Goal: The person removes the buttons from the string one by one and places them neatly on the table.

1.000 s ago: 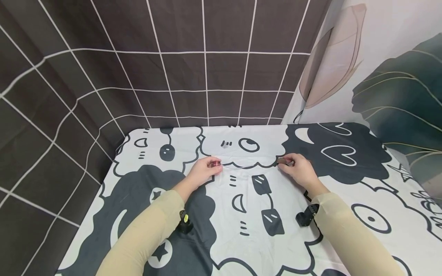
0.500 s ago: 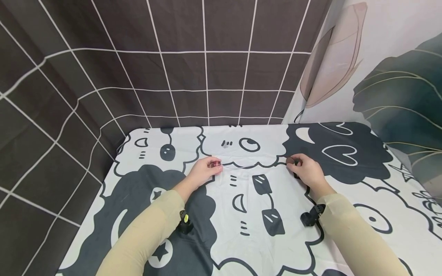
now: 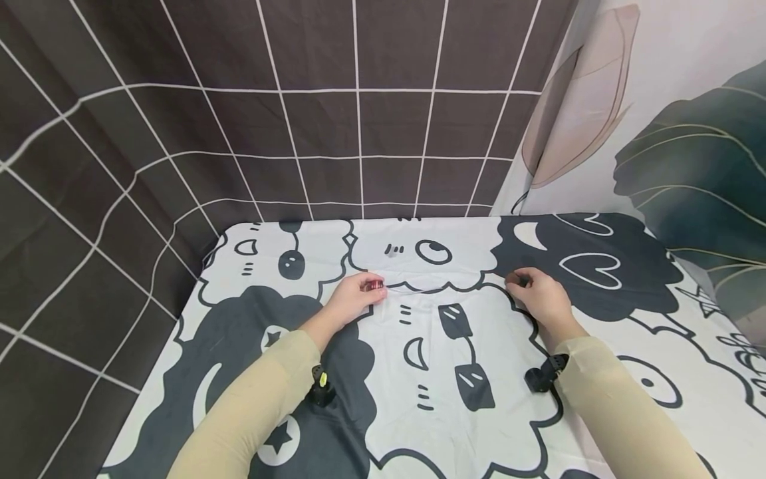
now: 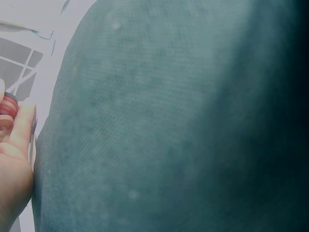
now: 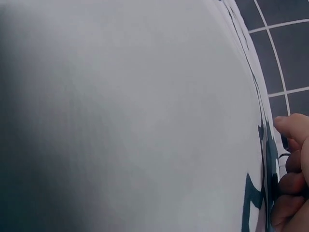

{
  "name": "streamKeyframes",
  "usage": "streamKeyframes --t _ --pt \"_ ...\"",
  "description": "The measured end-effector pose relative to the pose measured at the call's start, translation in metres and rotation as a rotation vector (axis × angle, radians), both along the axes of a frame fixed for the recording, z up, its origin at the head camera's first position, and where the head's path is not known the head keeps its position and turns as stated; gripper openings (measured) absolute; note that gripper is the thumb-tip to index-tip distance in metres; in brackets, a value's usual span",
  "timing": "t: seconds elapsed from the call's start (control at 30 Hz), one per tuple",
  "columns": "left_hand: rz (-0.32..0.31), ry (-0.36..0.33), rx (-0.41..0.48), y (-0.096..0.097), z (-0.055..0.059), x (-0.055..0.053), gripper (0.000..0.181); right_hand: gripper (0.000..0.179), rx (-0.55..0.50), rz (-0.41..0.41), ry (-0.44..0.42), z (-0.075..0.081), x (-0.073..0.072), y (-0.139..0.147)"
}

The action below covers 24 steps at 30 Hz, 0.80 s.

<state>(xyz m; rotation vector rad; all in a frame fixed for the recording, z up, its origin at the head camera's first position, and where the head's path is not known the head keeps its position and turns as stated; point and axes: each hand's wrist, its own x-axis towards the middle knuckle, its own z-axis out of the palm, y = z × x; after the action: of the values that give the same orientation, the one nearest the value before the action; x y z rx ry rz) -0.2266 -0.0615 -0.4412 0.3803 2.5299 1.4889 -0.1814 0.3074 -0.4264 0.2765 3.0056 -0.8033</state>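
My left hand (image 3: 353,299) pinches a small red, banded cylinder (image 3: 374,285) between thumb and fingers, close over the patterned cloth. In the left wrist view the red cylinder (image 4: 8,105) shows a dark end and stacked red rings, partly behind the fingers. A faint pale line runs rightward from it across the cloth. To the right, my right hand (image 3: 541,299) has curled fingers pinching a small dark piece (image 3: 524,281), mostly hidden by the fingers. The right wrist view catches the dark piece (image 5: 285,141) beneath a fingertip; I cannot tell its kind.
A white and dark grey cartoon-print cloth (image 3: 443,426) covers the surface under both hands. Behind it hangs a dark curtain (image 3: 389,120) with a white grid. A leaf-print curtain (image 3: 688,40) hangs at the right. Black wrist cameras (image 3: 541,376) sit on both sleeves.
My right hand has shifted rightward, away from the left hand. A brownish piece that showed at its fingertips is now darker and more hidden. The left hand stays in place, holding the red cylinder.
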Motion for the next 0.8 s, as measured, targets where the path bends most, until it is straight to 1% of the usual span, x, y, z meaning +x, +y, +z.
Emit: streamKeyframes --t 0.1,0.27,0.5,0.8 --pt "0.001 -0.004 0.005 -0.0002 0.0000 0.0004 0.031 0.051 0.004 -0.022 -0.011 0.0005 -0.0001 0.0011" --pt "-0.006 0.001 -0.001 -0.0003 0.0010 0.0009 0.031 0.049 0.012 -0.028 -0.021 0.0000 -0.0006 0.0037" --pt "-0.005 0.006 -0.012 0.0002 0.0016 0.0011 0.032 0.050 0.021 -0.057 -0.059 -0.0006 -0.0006 0.0050" --pt "0.004 -0.002 -0.019 0.0002 -0.0006 -0.0003 0.033 0.051 0.040 -0.024 -0.100 -0.0014 -0.0014 0.0062"
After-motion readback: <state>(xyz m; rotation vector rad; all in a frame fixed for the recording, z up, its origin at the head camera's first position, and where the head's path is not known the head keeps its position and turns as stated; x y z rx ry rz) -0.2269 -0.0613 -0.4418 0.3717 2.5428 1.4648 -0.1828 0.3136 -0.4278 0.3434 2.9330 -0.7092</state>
